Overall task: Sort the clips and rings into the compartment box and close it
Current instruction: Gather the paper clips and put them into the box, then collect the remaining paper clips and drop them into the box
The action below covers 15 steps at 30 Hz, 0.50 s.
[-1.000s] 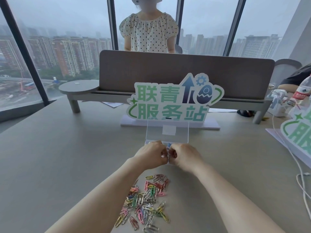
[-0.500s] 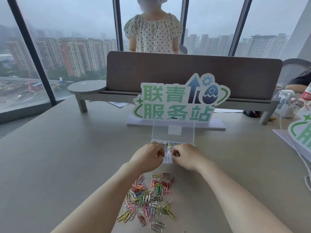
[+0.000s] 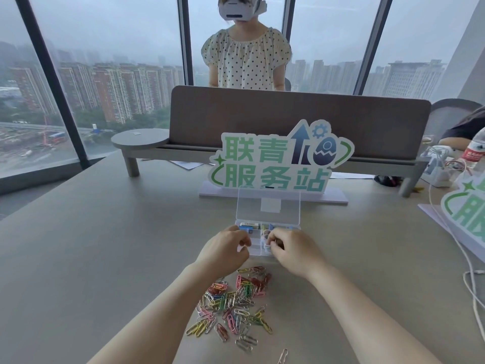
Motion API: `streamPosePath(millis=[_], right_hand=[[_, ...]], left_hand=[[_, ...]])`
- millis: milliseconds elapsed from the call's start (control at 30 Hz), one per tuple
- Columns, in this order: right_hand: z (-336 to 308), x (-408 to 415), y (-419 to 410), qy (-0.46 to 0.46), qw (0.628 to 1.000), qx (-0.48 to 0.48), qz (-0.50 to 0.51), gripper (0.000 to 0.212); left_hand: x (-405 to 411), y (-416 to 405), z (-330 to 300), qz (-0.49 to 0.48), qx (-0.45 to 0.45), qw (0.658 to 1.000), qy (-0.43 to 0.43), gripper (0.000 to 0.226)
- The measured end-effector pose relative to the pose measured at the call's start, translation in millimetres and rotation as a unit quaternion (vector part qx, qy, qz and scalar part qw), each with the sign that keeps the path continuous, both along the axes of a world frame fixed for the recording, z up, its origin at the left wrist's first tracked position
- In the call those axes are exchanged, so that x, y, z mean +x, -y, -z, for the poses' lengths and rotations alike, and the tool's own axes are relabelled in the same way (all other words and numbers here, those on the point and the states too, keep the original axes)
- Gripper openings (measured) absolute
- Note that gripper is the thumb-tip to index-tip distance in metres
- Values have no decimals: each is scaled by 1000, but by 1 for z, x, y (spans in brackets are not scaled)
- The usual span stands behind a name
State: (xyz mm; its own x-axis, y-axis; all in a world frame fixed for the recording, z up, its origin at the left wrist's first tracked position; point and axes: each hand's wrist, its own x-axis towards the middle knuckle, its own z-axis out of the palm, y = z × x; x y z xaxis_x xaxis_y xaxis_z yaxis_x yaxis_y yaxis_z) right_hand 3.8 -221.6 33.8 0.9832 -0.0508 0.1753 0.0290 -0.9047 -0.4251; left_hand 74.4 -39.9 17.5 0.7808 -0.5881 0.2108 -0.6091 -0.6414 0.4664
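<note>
Hands: both reached forward over the grey desk (image 3: 91, 258), knuckles up, meeting at the clear plastic compartment box (image 3: 258, 252).
Left hand (image 3: 224, 249): fingers curled inward at the box's left front corner; whether they pinched anything could not be told.
Right hand (image 3: 294, 249): fingers curled over the box's right half, fingertips (image 3: 273, 239) beside small pale rings (image 3: 266, 235) in a middle compartment; a grip on a ring could not be confirmed.
Box: lay flat on the desk, its transparent lid (image 3: 267, 206) standing upright at the back, open; a blue item (image 3: 248, 228) sat in a rear left compartment.
Clips: loose pile of multicoloured paper clips (image 3: 233, 303) lay on the desk between the forearms, just in front of the box; one pink clip (image 3: 283, 355) lay apart near the bottom edge.
Edges: green-lettered white standing sign (image 3: 278, 158) stood just behind the lid, a brown divider panel (image 3: 299, 122) behind that.
Open room: bare desk spread wide to the left; on the right, white cables (image 3: 467, 274) and a second sign (image 3: 464, 214) stood near the desk's edge.
Beyond: person in a dotted blouse (image 3: 245, 59) stood behind the divider.
</note>
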Motion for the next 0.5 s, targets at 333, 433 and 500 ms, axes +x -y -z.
streamPosePath(millis=[333, 433, 500], right_hand=[[22, -34, -35, -24, 994, -49, -98, 39], [27, -40, -45, -45, 991, -65, -105, 48], [27, -45, -52, -54, 991, -65, -105, 49]], left_hand=[[-36, -42, 21, -50, 15, 998, 29, 33], [-47, -46, 25, -37, 17, 999, 32, 31], [-54, -47, 25, -24, 10, 999, 30, 30]])
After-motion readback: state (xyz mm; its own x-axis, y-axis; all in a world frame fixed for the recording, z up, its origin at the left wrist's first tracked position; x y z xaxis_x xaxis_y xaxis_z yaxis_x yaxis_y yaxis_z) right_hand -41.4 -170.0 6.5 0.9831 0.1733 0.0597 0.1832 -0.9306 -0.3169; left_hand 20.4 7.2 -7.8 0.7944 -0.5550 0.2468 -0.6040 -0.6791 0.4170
